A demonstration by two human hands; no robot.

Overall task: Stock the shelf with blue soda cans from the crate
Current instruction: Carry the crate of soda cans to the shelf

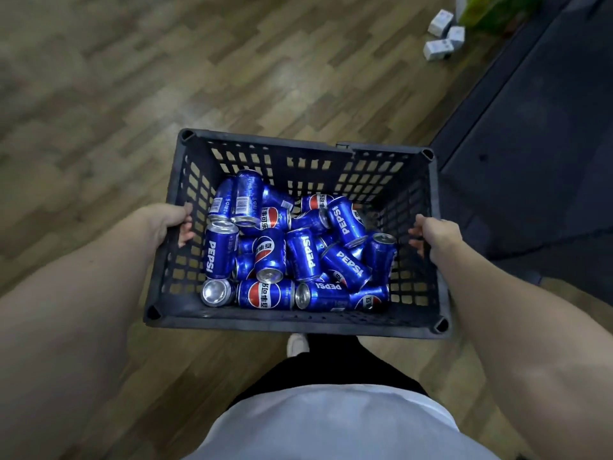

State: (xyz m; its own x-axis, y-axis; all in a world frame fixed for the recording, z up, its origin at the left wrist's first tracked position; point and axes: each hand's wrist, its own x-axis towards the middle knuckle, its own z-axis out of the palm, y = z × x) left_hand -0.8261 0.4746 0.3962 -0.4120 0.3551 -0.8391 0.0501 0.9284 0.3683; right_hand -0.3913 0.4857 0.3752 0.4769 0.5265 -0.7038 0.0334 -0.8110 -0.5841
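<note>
Two hands (170, 219) (436, 235) grip one crate (298, 322) of jumbled blue cans (303, 254).

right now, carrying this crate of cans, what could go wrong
The blue cans lie loose and jumbled in the crate, so a tilt could shift the load. The left hand and right hand hook only the side walls, so grip may slip. Small white boxes on the floor ahead could trip.

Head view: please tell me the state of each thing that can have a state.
crate: carried above the floor, held at both sides
blue soda cans: piled loosely inside the crate, most lying down
left hand: grips the crate's left wall
right hand: grips the crate's right wall
small white boxes: scattered on the floor
</note>
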